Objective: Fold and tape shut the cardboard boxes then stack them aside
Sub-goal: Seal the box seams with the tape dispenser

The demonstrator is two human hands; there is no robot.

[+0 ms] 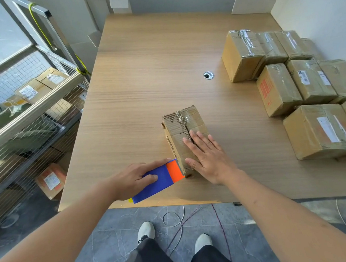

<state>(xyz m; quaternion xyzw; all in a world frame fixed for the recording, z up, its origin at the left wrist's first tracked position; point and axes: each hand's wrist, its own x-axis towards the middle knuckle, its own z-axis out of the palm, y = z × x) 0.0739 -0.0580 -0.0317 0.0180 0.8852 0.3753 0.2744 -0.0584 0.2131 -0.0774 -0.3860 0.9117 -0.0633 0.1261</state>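
A small worn cardboard box stands on the wooden table near its front edge, its top flaps folded together with a torn seam down the middle. My right hand lies flat on the near half of the box top, fingers straight, pressing the flaps down. My left hand grips a blue and orange tape dispenser, whose orange toothed end touches the box's near left corner.
Several taped boxes stand in rows along the table's right side. A round cable hole sits mid-table. A wire cage cart with parcels stands left of the table. Cables lie on the grey floor by my feet.
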